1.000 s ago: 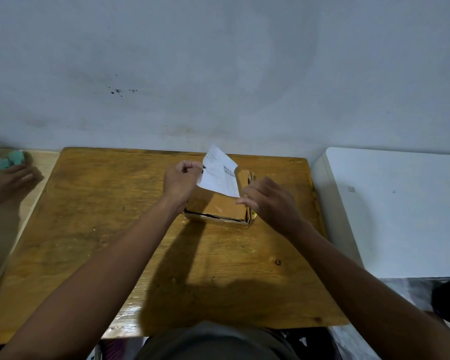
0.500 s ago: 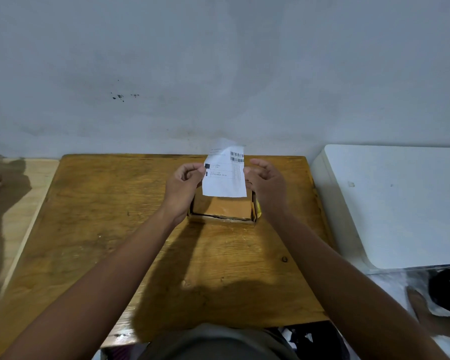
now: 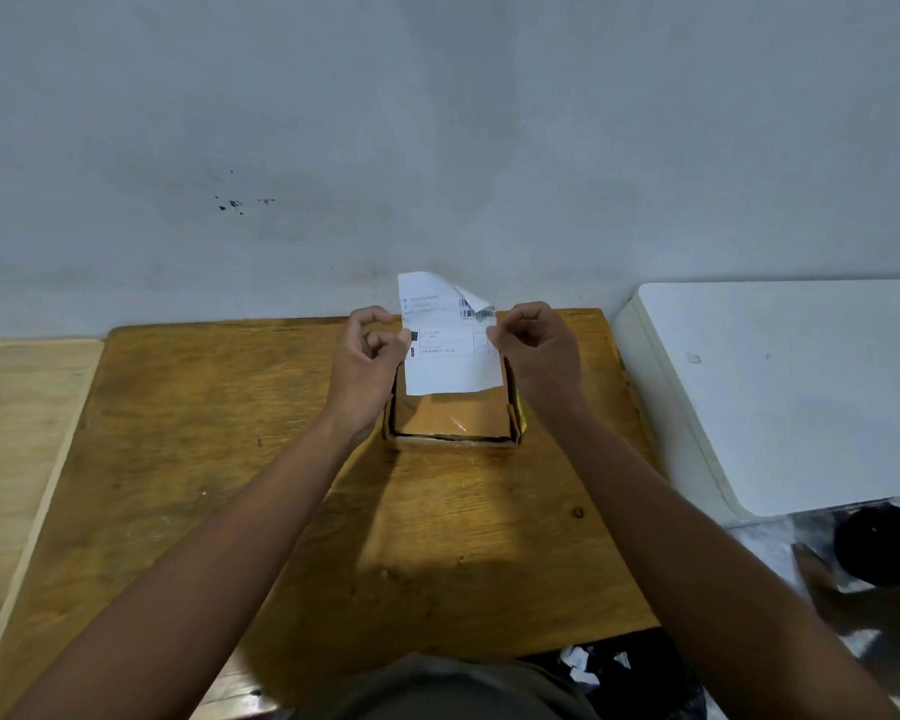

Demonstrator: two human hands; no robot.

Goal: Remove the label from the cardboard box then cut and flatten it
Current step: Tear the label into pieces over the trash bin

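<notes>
label (image 3: 450, 350): held upright in the air above the cardboard box, printed side toward the camera, its top right corner curled forward over the barcode; its lower edge hangs free, just over the far part of the box.
left hand (image 3: 367, 358): the label's left edge is pinched between thumb and fingertip, the other fingers curled in; a narrow grip on the paper.
right hand (image 3: 539, 350): the label's right edge is pinched the same way, at about the same height; a narrow grip on the paper.
cardboard box (image 3: 453, 415): set on the desk toward its far edge, right of the middle, untouched by either hand; a patch of clear tape is seen on its brown top face, and something yellow shows at its right side.
desk (image 3: 204, 459): brown wood with visible grain; open surface is left to the left of the box and along the near edge, with less room between the box and the right edge.
room: a pale wall (image 3: 437, 148) with a few dark marks stands just behind the far edge; a white surface (image 3: 780, 392) lies beside the right edge and a lighter wooden surface (image 3: 17, 433) beside the left edge.
</notes>
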